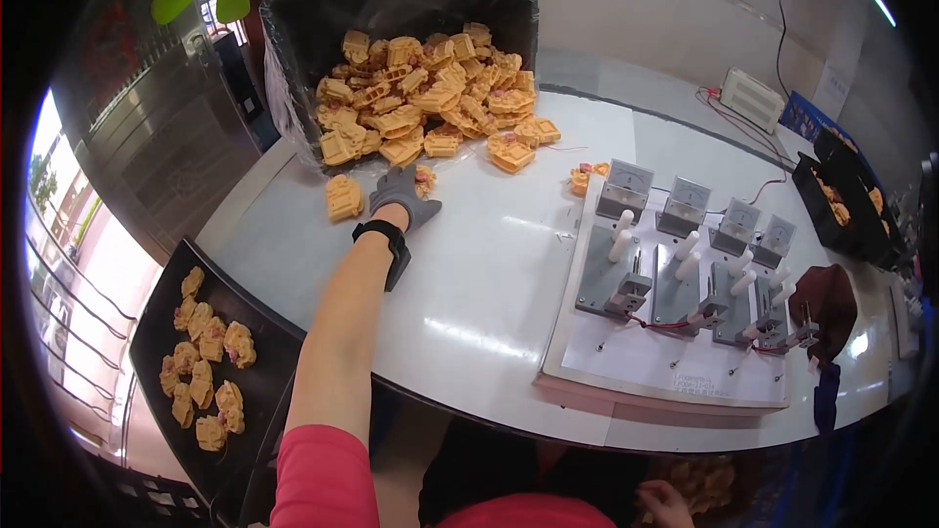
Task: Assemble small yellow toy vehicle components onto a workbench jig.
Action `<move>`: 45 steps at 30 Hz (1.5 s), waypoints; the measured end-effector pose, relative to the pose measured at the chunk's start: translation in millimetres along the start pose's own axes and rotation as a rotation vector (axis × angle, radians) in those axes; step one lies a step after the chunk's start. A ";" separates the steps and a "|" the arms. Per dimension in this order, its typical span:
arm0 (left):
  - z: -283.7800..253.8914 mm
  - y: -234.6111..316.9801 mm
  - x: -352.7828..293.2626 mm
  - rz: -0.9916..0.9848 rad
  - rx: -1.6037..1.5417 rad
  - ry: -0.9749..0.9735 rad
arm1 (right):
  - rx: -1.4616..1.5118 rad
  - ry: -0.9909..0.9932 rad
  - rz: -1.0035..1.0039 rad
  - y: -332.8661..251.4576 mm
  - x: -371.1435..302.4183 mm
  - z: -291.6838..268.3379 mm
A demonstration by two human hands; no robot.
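My left hand (400,195), in a grey glove with a black band at the wrist, reaches to the front of a dark bin. Its fingers and thumb are spread around a small yellow plastic part (424,179) on the white table. Another yellow plastic part (343,198) lies just left of the fingers. My right hand (666,506) is bare and low at the front edge of the view, with its fingers curled in. Whatever it may hold is hidden. Beside it, below the table edge, are several yellow parts (706,481) in shadow.
The tipped, plastic-lined bin (284,68) spills a heap of yellow parts (430,88) onto the table (469,303). A black tray (161,332) with several parts stands at left. On the right is a fixture board (626,372) with meters and clamps; black boxes (831,220) stand beyond.
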State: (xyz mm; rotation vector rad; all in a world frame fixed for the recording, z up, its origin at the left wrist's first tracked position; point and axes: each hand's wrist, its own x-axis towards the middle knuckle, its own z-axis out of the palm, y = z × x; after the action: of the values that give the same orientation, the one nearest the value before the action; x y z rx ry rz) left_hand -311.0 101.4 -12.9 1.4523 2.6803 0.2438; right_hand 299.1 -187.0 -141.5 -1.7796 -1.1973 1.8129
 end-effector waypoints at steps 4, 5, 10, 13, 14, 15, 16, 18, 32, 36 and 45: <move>-3.5 -4.1 -11.3 -0.058 0.061 -0.014 | -0.104 -0.125 -0.326 -35.9 -14.5 34.3; -10.5 -5.5 -17.6 -0.064 0.018 -0.049 | -0.096 -0.117 -0.317 -49.9 -17.3 36.5; -30.0 -45.6 -53.4 -0.133 -0.901 -0.251 | -0.107 -0.551 -0.087 -118.8 -18.5 32.5; -38.9 -52.0 -100.9 0.053 -1.762 -0.589 | -0.139 -0.613 -0.328 -167.1 -24.5 36.0; -38.1 -37.7 -118.8 0.016 -1.968 -0.648 | -0.117 -0.599 -0.412 -177.6 -24.0 39.6; -40.4 -29.4 -137.0 0.054 -2.036 -0.699 | -0.058 -0.579 -0.483 -185.4 -22.4 43.7; -41.9 -21.8 -154.3 0.095 -2.107 -0.754 | -0.031 -0.536 -0.547 -193.6 -23.3 48.7; -39.2 -7.4 -184.7 0.017 -2.189 -0.768 | 0.105 -0.439 -0.788 -209.0 -12.5 63.7; -10.2 15.0 -251.8 0.302 -2.132 -0.860 | 0.103 -0.022 -0.958 -262.1 41.9 105.6; -4.5 16.0 -256.6 0.430 -2.235 -0.853 | 0.107 0.001 -0.965 -260.8 42.0 106.8; -6.4 21.1 -263.1 0.283 -2.333 -0.926 | -0.045 0.014 -0.965 -265.0 40.7 110.7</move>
State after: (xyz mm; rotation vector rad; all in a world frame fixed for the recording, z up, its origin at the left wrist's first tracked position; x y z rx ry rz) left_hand -150.8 -108.3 -3.5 0.5031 0.2866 1.3967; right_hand 105.5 -36.6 13.7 -0.9134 -1.6832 1.1810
